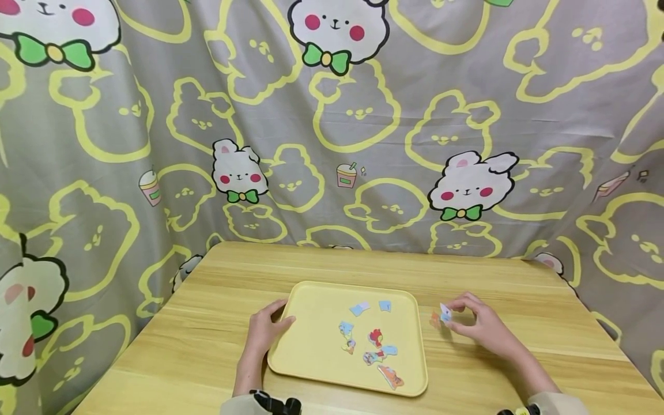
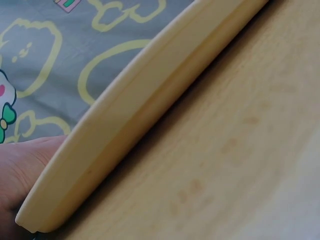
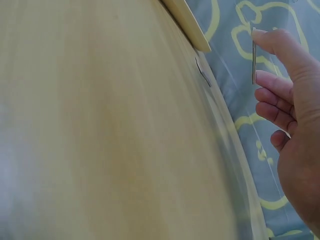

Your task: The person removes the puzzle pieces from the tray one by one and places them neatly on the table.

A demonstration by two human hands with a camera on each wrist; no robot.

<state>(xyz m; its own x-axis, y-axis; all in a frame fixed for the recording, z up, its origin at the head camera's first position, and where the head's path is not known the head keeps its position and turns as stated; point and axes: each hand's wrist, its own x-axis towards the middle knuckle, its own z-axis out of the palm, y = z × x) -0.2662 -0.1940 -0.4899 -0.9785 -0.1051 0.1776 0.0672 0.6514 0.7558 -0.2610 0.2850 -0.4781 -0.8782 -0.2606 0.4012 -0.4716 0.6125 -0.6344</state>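
A thin light-blue and white puzzle piece (image 1: 445,313) is pinched between the thumb and fingers of my right hand (image 1: 479,325), just right of the tray. The right wrist view shows the pinched piece (image 3: 254,57) edge-on. Close beside it, an orange puzzle piece (image 1: 434,319) lies on the table. At the left, my left hand (image 1: 264,328) grips the yellow tray (image 1: 311,340), its thumb over the rim and its fingers along the outer side. Several colourful puzzle pieces lie scattered on the tray's right half, among them a red one (image 1: 376,336) and an orange one (image 1: 390,377).
The wooden table (image 1: 207,323) extends around the tray on all sides. Behind it and at both sides hangs a grey curtain (image 1: 373,144) with rabbit and yellow outline prints, close to the table's far edge.
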